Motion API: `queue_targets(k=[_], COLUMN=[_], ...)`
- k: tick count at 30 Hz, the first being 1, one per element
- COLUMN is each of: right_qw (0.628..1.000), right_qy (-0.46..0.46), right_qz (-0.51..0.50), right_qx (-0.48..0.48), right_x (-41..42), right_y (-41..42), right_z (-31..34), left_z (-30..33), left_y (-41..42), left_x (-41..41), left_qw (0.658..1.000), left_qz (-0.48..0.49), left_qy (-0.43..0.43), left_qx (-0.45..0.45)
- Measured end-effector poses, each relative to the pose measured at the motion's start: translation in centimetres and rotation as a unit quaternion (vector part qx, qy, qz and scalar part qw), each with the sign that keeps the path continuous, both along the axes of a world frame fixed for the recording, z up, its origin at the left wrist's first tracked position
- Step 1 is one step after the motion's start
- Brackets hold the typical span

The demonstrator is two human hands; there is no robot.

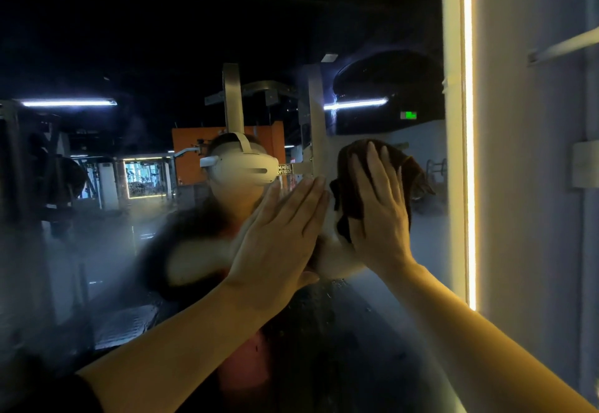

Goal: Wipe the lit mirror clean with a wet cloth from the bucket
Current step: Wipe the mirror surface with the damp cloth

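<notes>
Pressing cloth against mirror

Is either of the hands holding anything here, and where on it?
The right hand presses a brown cloth flat against the mirror, palm over the cloth's middle, fingers straight. The left hand rests bare on the glass.

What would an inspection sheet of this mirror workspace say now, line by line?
Surface: large wall mirror, hazy and streaked, wet droplets low in the middle; lit vertical light strip on its right edge.
Job's things: dark brown cloth pressed flat on the glass; bucket not in view.
Clutter: nothing seen.
Hands: right hand flat on the cloth; left hand flat on bare glass beside it.
Cables: nothing seen.
Surroundings: grey wall to the right with a pale bar; dark gym room reflected.
</notes>
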State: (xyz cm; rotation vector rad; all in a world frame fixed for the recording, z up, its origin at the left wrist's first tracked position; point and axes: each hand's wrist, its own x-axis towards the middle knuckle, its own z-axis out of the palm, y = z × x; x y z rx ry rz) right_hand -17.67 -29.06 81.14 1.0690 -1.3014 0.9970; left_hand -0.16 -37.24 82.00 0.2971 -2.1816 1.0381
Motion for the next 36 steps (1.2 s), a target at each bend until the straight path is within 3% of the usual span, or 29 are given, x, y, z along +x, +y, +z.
queue_targets(k=[2, 6, 8, 12, 14, 19, 21, 25, 27, 30, 36], right_qw=[1.0, 0.986, 0.982, 1.0, 0.999, 0.983, 0.987, 1.0, 0.999, 0.981, 0.992], right_qy=[0.01, -0.118, -0.144, 0.003, 0.046, -0.112, -0.111, -0.009, -0.03, -0.14, -0.076], right_qz=[-0.02, -0.008, 0.014, 0.007, -0.01, 0.018, 0.004, 0.023, 0.016, 0.037, -0.061], right_qx=[0.001, -0.117, -0.121, 0.007, 0.024, -0.144, -0.114, 0.01, -0.026, -0.13, -0.081], right_x=[-2.0, -1.9, -0.2, -1.0, -3.4, -3.9, -2.3, -3.6, -5.4, -5.9, -7.8], right_y=[0.9, 0.4, -0.4, 0.7, 2.0, 1.5, 0.9, 2.2, 2.8, 2.5, 3.9], right_z=[0.1, 0.5, 0.0, -2.5, -2.9, -2.3, -3.5, -5.4, -5.5, -5.5, 0.2], left_z=[0.1, 0.0, 0.0, 0.0, 0.1, 0.1, 0.0, -0.6, -1.6, -3.4, -4.4], left_y=[0.2, 0.4, 0.4, 0.6, 0.6, 0.5, 0.4, 0.7, 1.3, 2.3, 2.9], left_x=[0.0, 0.0, -0.1, -0.1, -0.2, -0.2, -0.3, -0.5, -0.5, -0.6, -2.6], left_qw=[1.0, 1.0, 1.0, 0.999, 0.999, 0.999, 0.999, 1.0, 0.998, 0.998, 0.998], left_qz=[0.006, 0.018, 0.022, 0.033, 0.033, 0.04, 0.039, 0.018, -0.006, -0.036, -0.021], left_qy=[-0.006, -0.008, -0.006, -0.015, -0.013, -0.021, -0.011, -0.017, -0.047, -0.06, -0.059], left_qx=[0.012, 0.011, 0.008, 0.009, 0.008, 0.007, -0.006, -0.009, -0.029, -0.005, -0.004])
